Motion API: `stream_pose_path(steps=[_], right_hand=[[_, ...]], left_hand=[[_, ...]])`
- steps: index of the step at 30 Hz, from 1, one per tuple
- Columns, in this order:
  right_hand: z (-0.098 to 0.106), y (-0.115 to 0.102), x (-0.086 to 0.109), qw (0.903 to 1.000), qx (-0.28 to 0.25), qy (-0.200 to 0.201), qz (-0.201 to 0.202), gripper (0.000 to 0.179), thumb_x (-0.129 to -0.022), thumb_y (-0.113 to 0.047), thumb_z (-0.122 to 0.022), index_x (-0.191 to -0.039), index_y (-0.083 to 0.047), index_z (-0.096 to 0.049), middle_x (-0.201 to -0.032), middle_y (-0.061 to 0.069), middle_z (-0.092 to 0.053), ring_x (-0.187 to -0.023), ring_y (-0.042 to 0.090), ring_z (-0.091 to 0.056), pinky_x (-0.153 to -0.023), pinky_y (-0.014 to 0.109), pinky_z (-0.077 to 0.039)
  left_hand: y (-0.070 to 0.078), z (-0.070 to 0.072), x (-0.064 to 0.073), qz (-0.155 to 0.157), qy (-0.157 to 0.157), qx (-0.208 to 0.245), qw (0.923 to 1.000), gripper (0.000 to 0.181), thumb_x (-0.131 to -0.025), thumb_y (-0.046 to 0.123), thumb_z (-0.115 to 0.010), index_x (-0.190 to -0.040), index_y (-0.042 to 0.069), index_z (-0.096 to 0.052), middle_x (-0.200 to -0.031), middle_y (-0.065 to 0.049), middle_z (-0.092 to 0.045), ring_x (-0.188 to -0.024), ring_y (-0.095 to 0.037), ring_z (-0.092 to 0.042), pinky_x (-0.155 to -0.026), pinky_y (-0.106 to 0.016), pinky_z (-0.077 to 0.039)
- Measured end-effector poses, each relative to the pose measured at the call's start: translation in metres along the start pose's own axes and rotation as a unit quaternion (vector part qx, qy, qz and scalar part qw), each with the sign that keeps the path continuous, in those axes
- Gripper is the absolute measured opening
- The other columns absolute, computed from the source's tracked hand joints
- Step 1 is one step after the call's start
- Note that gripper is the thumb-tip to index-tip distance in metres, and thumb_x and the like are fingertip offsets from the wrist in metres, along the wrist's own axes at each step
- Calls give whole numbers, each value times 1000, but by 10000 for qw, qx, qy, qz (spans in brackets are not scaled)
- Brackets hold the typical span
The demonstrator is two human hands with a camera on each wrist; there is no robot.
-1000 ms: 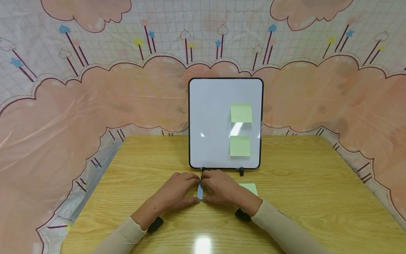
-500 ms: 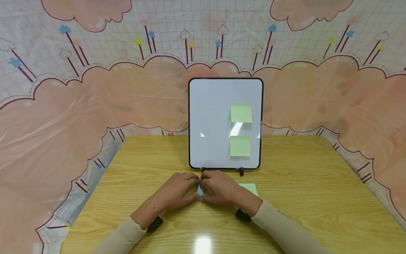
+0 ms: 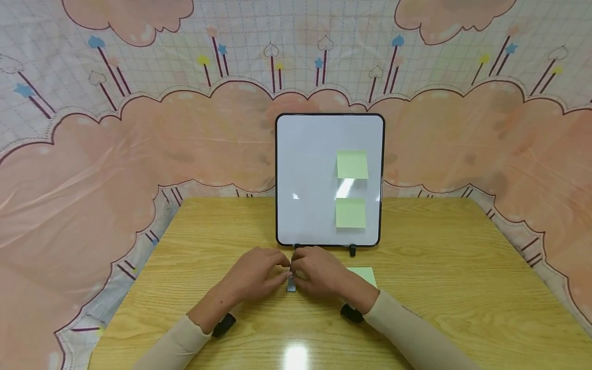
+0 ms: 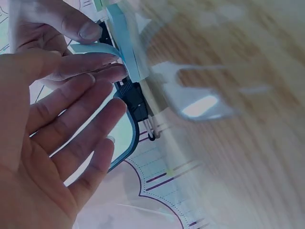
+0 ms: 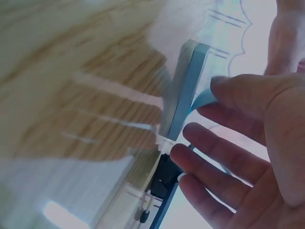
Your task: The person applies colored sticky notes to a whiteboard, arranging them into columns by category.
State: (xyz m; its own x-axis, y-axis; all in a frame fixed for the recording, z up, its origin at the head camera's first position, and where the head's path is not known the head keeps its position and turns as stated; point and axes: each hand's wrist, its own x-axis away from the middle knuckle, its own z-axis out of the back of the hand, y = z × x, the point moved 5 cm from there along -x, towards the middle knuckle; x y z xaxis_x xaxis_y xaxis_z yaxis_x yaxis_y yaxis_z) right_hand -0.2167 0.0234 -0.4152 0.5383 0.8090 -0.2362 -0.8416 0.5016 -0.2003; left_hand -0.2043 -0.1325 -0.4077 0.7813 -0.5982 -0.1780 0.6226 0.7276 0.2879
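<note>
A narrow light-blue sticky note pad [image 3: 291, 285] lies between both hands in the head view. My right hand [image 3: 318, 272] pinches its curled-up top sheet [image 5: 205, 98] between thumb and index finger, as the right wrist view shows. The pad's stacked edge [image 5: 188, 90] stands out beside that bent sheet. My left hand [image 3: 259, 275] is at the pad's left side, its fingers [image 4: 90, 119] loosely extended and its thumb close to the lifted sheet. In the head view the hands cover the pad's far part.
Behind the hands stands a black-framed whiteboard [image 3: 310, 154] on small black feet. Two green sticky notes, an upper note [image 3: 352, 164] and a lower note [image 3: 350, 213], are on its right half. A green note pad [image 3: 364, 275] lies on the wooden table [image 3: 444, 277], partly behind my right forearm.
Both thumbs have moved from the near end of the blue pad toward its far end, and its top sheet is now bent up. The whiteboard and green notes stay in place.
</note>
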Motion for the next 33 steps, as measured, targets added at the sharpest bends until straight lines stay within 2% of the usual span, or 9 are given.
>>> stream_pose_path(steps=[3,6,12,15,19,24,29,33], right_hand=[[0,-1,-2,10000,60,69,0,13,-101,-25,-74,-96,-17,-83,-102,-3,-74,-92,13,-70,-82,28,-57],[-1,0,-4,9998,105,173,-33,14,-102,-23,-73,-93,-17,-82,-94,-4,-74,-86,12,-69,-78,26,-56],[0,2,-5,9992,49,331,-196,15,-101,-15,-70,-87,-17,-75,-82,-5,-69,-75,10,-64,-70,25,-53],[1,3,-6,9989,-39,300,-344,14,-100,-11,-70,-88,-16,-74,-85,-3,-72,-78,12,-68,-71,26,-56],[1,6,-8,9983,-151,209,-532,12,-101,-11,-69,-90,-15,-72,-84,-3,-71,-74,11,-65,-70,26,-55],[1,8,-10,9978,-204,235,-585,15,-102,-13,-69,-87,-16,-69,-78,-6,-66,-68,8,-56,-66,25,-51],[1,9,-10,9972,-313,257,-627,15,-104,-16,-67,-90,-17,-70,-80,-6,-68,-69,9,-59,-67,26,-51],[1,11,-11,9963,-388,179,-752,13,-105,-16,-66,-92,-17,-71,-81,-6,-69,-71,10,-60,-66,27,-51]], left_hand=[[1,2,0,-130,179,58,9997,11,-102,32,-72,-101,21,-76,-99,9,-76,-93,-12,-72,-84,-37,-59],[4,4,-1,-303,344,50,9989,11,-101,29,-74,-91,23,-74,-89,12,-74,-85,-9,-71,-77,-33,-59],[11,8,-1,-514,448,33,9977,15,-99,27,-75,-85,24,-73,-82,15,-71,-77,-3,-66,-74,-30,-58],[16,8,0,-711,355,22,9968,13,-99,25,-76,-86,23,-74,-82,15,-70,-75,-3,-65,-77,-33,-58],[21,3,0,-905,54,-113,9958,9,-98,24,-76,-90,20,-78,-86,12,-71,-77,-3,-64,-82,-38,-58],[22,-4,2,-873,-180,-659,9938,9,-99,24,-72,-94,19,-78,-91,10,-71,-80,-5,-64,-79,-39,-57],[21,-10,3,-904,-216,-1000,9906,9,-99,25,-71,-94,18,-75,-90,8,-69,-78,-8,-62,-75,-39,-56],[20,-14,3,-889,-281,-1141,9891,13,-100,28,-72,-105,17,-78,-101,6,-73,-86,-11,-67,-78,-40,-57]])
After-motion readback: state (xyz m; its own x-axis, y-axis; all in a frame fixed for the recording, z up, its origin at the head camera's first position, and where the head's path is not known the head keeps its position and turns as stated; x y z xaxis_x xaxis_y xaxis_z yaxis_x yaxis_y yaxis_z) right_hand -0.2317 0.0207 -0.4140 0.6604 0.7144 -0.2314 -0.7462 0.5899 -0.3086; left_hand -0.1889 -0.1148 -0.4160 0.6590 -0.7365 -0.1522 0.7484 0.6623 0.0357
